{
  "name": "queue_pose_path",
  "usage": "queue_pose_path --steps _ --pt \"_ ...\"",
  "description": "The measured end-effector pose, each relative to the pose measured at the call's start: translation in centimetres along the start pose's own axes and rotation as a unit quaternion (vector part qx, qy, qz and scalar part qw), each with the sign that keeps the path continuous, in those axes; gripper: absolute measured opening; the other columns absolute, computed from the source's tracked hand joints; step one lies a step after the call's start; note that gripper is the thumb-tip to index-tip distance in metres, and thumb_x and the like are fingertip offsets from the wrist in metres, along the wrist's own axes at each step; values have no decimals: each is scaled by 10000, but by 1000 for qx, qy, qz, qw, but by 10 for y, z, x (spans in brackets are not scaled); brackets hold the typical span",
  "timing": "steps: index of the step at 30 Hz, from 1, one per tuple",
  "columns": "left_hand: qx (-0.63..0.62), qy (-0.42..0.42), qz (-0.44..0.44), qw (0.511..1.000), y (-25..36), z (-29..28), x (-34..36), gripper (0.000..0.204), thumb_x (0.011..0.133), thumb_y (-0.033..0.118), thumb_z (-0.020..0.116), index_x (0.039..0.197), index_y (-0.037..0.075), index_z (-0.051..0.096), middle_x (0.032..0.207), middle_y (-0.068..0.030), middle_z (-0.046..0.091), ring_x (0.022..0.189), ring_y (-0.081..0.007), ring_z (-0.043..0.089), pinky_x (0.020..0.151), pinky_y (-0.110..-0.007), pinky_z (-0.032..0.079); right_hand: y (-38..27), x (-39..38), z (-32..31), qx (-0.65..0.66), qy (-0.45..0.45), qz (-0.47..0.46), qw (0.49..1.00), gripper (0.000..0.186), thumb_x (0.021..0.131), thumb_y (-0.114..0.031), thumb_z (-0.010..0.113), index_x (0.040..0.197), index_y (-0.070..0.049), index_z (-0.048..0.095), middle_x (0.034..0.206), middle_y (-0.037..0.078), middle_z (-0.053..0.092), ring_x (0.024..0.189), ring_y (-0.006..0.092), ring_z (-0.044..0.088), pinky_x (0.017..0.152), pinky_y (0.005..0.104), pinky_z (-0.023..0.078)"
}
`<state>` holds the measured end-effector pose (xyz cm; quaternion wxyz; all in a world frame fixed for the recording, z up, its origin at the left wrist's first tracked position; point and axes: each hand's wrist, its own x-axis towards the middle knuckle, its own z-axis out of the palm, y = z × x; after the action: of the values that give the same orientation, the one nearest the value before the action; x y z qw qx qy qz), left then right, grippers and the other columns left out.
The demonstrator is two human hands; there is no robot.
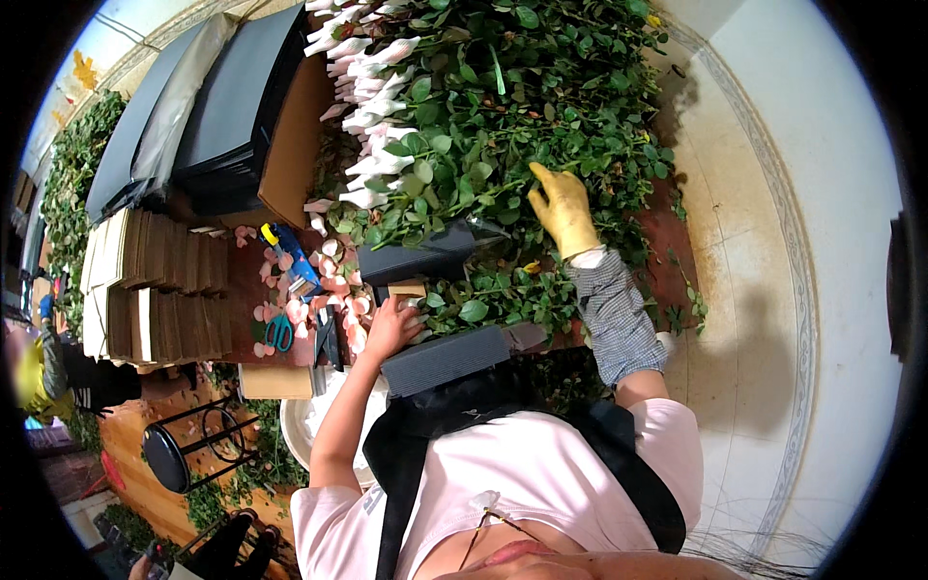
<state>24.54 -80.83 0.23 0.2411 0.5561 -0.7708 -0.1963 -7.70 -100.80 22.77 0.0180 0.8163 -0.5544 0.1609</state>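
Observation:
My bare left hand (389, 327) lies at the table's near edge, fingers stretched over pale sleeved flower heads beside a small brown cardboard piece (407, 289). Its fingertips partly cover what lies beneath. Farther right, my right hand (563, 210) wears a yellow glove and reaches over leafy stems (512, 300), thumb and forefinger apart, nothing seen between them. Between the hands sits a dark grey corrugated wrap (416, 253). Another grey corrugated piece (447, 360) rests at the edge against my apron. Beyond, a big heap of roses (541, 87) has its heads in white sleeves (372, 145).
Left on the table are blue-handled scissors (279, 333), a blue-and-yellow tape dispenser (293, 259), loose pink petals (335, 280) and stacked brown cardboard (164, 261). Dark sheets (232, 106) stand behind. Below are a white bucket (295, 430) and a black stool (167, 458). Another person (58, 372) is far left.

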Motion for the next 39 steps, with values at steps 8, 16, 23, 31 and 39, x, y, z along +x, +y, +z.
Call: queue_pose_path --steps 8,16,23,31,39 --pt "12 -8 19 1000 -3 -3 6 332 774 267 801 1050 104 714 1180 -175 548 1062 -374 572 900 -482 497 -10 24 61 -200 -138 -57 968 356 908 -56 614 1231 -187 687 1461 38 556 1446 248 392 1248 445 201" --pt "-42 -8 3 999 8 -11 13 307 776 242 807 1031 91 726 1209 -163 578 1101 -379 569 937 -474 491 15 -68 -95 -146 335 35 930 297 663 58 586 938 -43 638 884 143 618 874 346 575 782 458 461" --pt "-41 -13 -9 999 12 -7 11 317 769 214 808 1044 85 722 1226 -170 575 1106 -381 571 924 -472 490 186 -349 -54 -191 -41 632 750 417 952 -238 608 1340 -86 597 1132 207 701 1025 379 674 870 471 531" --pt "-37 -2 -10 999 12 -16 7 305 774 207 805 1031 72 714 1219 -170 575 1096 -379 570 929 -467 485 63 -149 16 260 -4 190 947 401 957 -165 606 1331 -22 600 1287 211 649 1151 332 648 954 405 506" --pt "-15 -26 1 1000 15 -17 16 312 778 237 794 1028 69 712 1225 -176 563 1087 -381 566 921 -477 488 87 -72 156 -174 -313 64 932 238 826 -172 729 1026 -43 723 1026 150 726 950 343 691 818 451 567"
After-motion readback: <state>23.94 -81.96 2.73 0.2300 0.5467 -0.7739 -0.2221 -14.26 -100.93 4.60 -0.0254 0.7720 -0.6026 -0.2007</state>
